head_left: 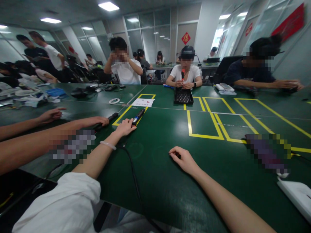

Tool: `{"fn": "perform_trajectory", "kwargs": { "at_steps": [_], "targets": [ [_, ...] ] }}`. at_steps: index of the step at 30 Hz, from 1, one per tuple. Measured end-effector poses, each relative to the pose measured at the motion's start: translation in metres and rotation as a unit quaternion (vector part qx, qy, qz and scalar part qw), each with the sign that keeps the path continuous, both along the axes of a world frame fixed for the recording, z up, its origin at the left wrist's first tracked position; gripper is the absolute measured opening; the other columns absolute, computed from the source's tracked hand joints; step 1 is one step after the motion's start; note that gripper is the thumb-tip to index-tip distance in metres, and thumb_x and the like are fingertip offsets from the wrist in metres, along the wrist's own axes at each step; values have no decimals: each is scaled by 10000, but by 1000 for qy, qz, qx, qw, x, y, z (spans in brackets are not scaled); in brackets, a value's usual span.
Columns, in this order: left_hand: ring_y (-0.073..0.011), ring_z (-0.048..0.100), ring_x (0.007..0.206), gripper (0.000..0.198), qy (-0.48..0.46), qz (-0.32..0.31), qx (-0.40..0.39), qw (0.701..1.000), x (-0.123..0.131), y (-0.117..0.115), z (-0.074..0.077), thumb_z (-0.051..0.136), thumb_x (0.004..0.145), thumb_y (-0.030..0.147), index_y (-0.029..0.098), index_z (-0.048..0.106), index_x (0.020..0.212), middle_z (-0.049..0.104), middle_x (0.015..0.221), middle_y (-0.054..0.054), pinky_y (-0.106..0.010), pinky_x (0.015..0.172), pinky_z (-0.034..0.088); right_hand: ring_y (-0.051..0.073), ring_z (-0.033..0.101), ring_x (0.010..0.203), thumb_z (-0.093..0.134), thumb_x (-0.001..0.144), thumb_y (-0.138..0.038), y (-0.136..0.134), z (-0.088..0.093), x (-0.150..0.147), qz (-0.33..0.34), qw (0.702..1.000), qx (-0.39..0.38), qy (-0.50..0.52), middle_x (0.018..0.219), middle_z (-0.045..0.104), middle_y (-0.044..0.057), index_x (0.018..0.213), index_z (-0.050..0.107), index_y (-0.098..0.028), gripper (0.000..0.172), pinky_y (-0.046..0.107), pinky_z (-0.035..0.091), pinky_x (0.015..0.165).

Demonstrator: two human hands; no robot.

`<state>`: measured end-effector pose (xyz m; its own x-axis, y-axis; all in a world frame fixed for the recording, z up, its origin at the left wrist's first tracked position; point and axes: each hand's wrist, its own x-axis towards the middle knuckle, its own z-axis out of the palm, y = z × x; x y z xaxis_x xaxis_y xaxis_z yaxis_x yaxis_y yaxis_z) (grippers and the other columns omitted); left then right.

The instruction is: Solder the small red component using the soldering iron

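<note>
Head view: tool [139, 117], slim, dark w/ blue & silver parts, lies aslant on green table [155, 184], by R strip of a yellow tape outline [122, 116], far end near white paper [143, 102]. L hand [125, 127] is palm-down at tool's near end, fingers slightly bent; can't tell if thumb & index pinch it or just rest against it. Clear band [108, 145] on L wrist, white sleeve [73, 191] above. R hand [183, 158] is well apart, over bare tabletop, fingers loosely curled, gap showing nr thumb; can't tell if tips press together. Black cable [133, 171] runs from nr L wrist toward table edge b/w the arms. Just left, co-worker's hand [103, 121] is on a black stick [113, 116]; another hand [52, 114] behind it, index out. Across table: person w/ headset [187, 51] holds red-tipped driver [182, 76] upright above black tray [183, 97]. Far L: blue bin [55, 92] amid clutter; white ring [114, 101] nearer the paper.
</note>
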<state>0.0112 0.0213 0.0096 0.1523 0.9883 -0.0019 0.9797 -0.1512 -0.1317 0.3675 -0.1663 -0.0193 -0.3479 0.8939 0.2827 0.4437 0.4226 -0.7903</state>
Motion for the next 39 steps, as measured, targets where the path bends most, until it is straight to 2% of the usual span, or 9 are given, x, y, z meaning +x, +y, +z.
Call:
{"fn": "perform_trajectory", "kwargs": {
  "at_steps": [6,11,20,25,27,29,33,36,39],
  "targets": [
    [-370,466,1186,653,41,51,-13,998,-38,30,8,401,904,529,139,339,1423,438,1353,-223,-448,936,388,174,591,789,527,889,-169,1,-2,0,2,1000,7,-15,844,646,33,916,632,-193,112,293,453,736],
    [-370,451,1210,625,54,38,17,998,-40,23,16,519,867,457,144,396,1393,451,1343,-208,-446,964,373,175,590,789,529,889,-172,1,-1,0,3,1000,8,-19,838,643,33,902,632,-195,106,291,450,727],
    [-321,613,963,321,7,85,97,992,-13,-5,25,449,905,331,96,584,1077,639,1068,-190,-394,810,454,175,586,785,530,889,-186,1,-1,0,2,1000,13,-27,821,640,32,902,637,-197,108,292,446,718],
    [-286,621,964,333,-140,40,135,980,43,-22,35,404,934,357,126,592,1082,662,1028,-152,-379,832,446,183,587,794,536,886,-195,0,1,-1,0,1000,5,-25,826,643,34,900,640,-199,105,301,445,725],
    [-215,638,856,327,-308,-67,44,948,78,-43,34,419,931,387,149,612,1046,677,925,-90,-321,789,462,178,589,783,535,887,-206,0,1,-1,0,1000,-4,-10,822,641,32,905,637,-198,104,299,446,720],
    [-167,623,780,361,-449,-161,-92,874,112,-70,32,427,927,410,133,619,1055,660,873,-68,-284,747,472,167,592,761,527,893,-223,0,0,0,0,999,-23,23,818,636,25,939,623,-197,109,290,449,707],
    [-122,558,724,420,-533,-247,-260,766,157,-123,28,451,933,402,143,557,1247,592,821,-25,-248,690,448,140,580,696,555,885,-278,0,-3,1,10,991,-58,117,812,624,6,1075,534,-200,206,257,444,637],
    [-107,519,678,519,-546,-267,-313,729,167,-143,24,493,926,383,173,413,1393,525,741,20,-227,649,415,131,571,671,589,872,-306,-2,-3,0,24,987,-58,148,816,637,3,1075,514,-203,240,248,440,614],
    [-103,509,664,587,-546,-264,-322,727,166,-146,16,525,915,379,188,337,1437,506,717,36,-222,646,406,131,576,680,575,884,-302,-4,-2,-3,27,989,-49,136,817,655,11,980,546,-200,143,251,447,628]
  ]
}}
